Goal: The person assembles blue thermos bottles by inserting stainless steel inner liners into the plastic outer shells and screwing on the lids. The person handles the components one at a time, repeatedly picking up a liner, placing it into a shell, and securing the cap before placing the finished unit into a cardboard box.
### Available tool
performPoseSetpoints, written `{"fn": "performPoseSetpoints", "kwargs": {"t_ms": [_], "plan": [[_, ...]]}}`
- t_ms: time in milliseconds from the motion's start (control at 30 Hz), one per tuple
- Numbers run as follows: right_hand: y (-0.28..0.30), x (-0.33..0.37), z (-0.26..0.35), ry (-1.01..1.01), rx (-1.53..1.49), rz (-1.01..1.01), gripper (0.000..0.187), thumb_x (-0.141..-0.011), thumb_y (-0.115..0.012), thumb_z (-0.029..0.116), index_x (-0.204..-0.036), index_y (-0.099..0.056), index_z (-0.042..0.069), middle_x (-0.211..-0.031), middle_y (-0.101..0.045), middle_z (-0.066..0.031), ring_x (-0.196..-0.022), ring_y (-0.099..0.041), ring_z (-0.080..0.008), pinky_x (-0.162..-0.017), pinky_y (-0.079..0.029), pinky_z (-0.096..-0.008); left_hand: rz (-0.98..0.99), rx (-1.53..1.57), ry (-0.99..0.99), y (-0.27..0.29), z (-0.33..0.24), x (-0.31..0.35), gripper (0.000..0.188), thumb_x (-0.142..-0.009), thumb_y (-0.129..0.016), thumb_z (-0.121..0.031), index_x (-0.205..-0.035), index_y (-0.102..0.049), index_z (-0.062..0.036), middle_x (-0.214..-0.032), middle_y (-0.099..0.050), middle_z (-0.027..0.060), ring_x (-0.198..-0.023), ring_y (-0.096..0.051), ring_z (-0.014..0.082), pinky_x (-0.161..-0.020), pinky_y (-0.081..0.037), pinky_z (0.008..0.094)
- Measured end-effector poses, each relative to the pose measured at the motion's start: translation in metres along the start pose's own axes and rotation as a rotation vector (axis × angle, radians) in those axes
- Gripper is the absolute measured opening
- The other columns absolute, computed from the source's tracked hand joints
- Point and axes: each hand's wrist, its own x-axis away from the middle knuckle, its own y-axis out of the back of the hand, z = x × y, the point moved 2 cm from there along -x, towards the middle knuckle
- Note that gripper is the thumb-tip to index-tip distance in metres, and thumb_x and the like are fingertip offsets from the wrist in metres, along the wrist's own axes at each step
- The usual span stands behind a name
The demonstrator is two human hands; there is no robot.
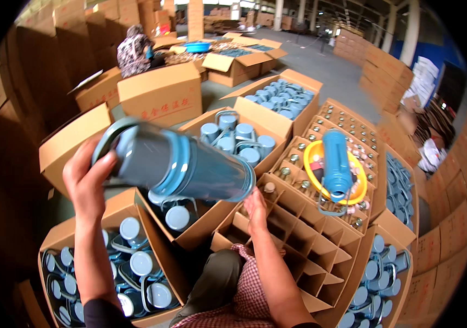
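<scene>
- Fingers (104, 165) of left hand (86, 179): grasping blue flask (189, 164) at its handle end.
- Right hand (256, 210): unclenched, supporting opposite end.
- Blue flask: aloft, tilted, left of divided carton (329, 279).

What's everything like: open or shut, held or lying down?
Blue flask: held, tilted.
Left hand: gripping the flask's left end.
Right hand: touching the flask's base.
Yellow basin: upright.
Lighter-blue flask: lying on the basin.
Divided carton: open.
Lower-left carton: open, holding more flasks.
</scene>
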Motion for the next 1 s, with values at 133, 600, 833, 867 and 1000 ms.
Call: {"fn": "performPoseSetpoints", "kwargs": {"t_ms": [133,600,833,867,1000], "plan": [[0.032,-0.021,0.071,0.18,-0.159,0.108,0.037,-0.093,-0.056,0.021,-0.123,-0.056,0.001,-0.116,-0.061,-0.0076,-0.105,-0.056,-0.0156,-0.093,-0.041,-0.0301,-0.105,0.229,0.198,0.017,0.032,0.066,0.033,-0.082,-0.057,-0.02,-0.105,-0.067,0.0006,-0.077,-0.061,0.0,-0.06,-0.048,0.0067,-0.051,-0.036,0.0209],[-0.013,0.094,0.162,0.594,1.495,0.442,0.037,-0.074,-0.068,0.042,-0.095,-0.071,0.012,-0.088,-0.069,-0.014,-0.085,-0.065,-0.0319,-0.078,-0.05,-0.0406,1.65,0.841,1.064,-0.095,0.052,0.275,0.065,-0.083,-0.067,-0.038,-0.131,-0.048,0.0011,-0.125,-0.057,0.0139,-0.108,-0.058,0.0233,-0.089,-0.048,0.0312],[-0.021,0.107,0.161,0.428,0.511,0.863,0.051,-0.092,-0.049,0.046,-0.094,-0.07,0.0,-0.088,-0.07,-0.013,-0.082,-0.066,-0.0214,-0.083,-0.048,-0.0356,0.362,0.955,0.452,-0.108,0.098,0.138,0.051,-0.089,-0.05,-0.05,-0.103,-0.059,-0.0011,-0.101,-0.066,0.0162,-0.092,-0.065,0.0244,-0.08,-0.053,0.0364],[-0.025,0.106,0.158,0.511,0.483,0.887,0.059,-0.091,-0.045,0.051,-0.096,-0.069,-0.002,-0.092,-0.07,-0.0136,-0.087,-0.066,-0.0233,-0.088,-0.045,-0.0377,0.31,0.897,0.433,-0.125,0.112,0.126,0.056,-0.092,-0.048,-0.051,-0.112,-0.057,0.0007,-0.116,-0.061,0.0187,-0.104,-0.061,0.026,-0.093,-0.047,0.0389],[-0.032,0.085,0.143,0.665,0.5,0.904,0.087,-0.086,-0.028,0.072,-0.109,-0.064,-0.004,-0.114,-0.064,-0.0159,-0.105,-0.061,-0.026,-0.108,-0.026,-0.0433,0.53,1.178,0.482,-0.178,0.103,0.109,0.086,-0.089,-0.029,-0.069,-0.141,-0.033,-0.0003,-0.146,-0.034,0.0187,-0.138,-0.029,0.0284,-0.112,-0.022,0.0423]]}}
